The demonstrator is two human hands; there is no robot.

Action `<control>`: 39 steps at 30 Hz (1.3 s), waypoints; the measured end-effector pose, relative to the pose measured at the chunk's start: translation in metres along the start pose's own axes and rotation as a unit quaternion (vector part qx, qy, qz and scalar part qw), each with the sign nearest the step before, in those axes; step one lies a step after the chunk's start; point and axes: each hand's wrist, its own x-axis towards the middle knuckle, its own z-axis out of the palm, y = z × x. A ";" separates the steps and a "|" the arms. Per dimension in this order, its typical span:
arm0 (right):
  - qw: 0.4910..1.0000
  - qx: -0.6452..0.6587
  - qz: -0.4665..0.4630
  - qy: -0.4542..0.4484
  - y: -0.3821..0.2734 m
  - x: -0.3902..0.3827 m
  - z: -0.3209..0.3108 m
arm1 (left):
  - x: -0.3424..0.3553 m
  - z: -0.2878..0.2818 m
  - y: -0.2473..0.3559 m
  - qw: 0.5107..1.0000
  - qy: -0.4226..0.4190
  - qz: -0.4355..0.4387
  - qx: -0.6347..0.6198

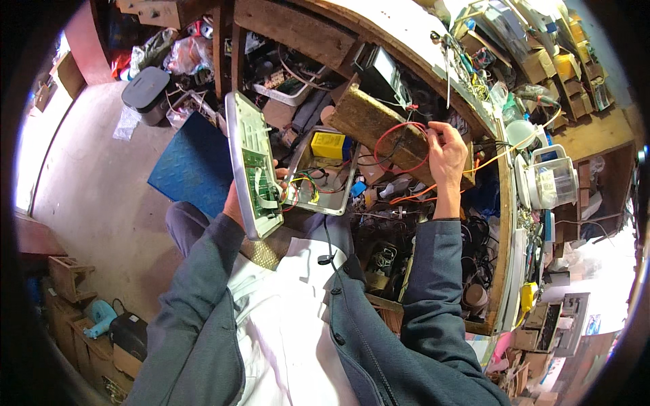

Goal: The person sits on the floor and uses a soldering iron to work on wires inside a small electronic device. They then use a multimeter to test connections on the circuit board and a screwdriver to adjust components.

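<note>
My left hand grips a grey plastic casing cover from behind and below, its fingertips showing past the right edge. The cover is tilted up, and its inner side carries a green circuit board. Thin coloured wires run from the board into an open grey casing half by my lap. A yellow block, probably a battery, sits inside that half. To the right, my right hand is raised, thumb and fingers pinched on a looped red wire.
A rough wooden board juts out beside the casing, under the bench edge. Orange leads and tangled cables fill the space below. A blue mat and a dark bin stand at left. Clear plastic tubs rest on the bench.
</note>
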 end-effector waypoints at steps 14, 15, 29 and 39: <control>0.997 -0.058 -0.040 -0.017 0.012 -0.003 0.013 | 0.018 -0.039 0.006 0.991 -0.130 -0.030 -0.011; 0.998 -0.052 -0.045 -0.011 0.013 -0.006 0.009 | 0.013 -0.010 0.002 0.999 -0.029 -0.025 -0.001; 0.997 -0.019 -0.011 0.079 0.018 -0.017 0.032 | 0.009 -0.008 0.017 0.977 -0.178 -0.074 -0.090; 0.994 -0.035 -0.025 0.101 0.016 -0.020 0.040 | 0.015 -0.011 0.015 0.982 -0.155 -0.061 -0.086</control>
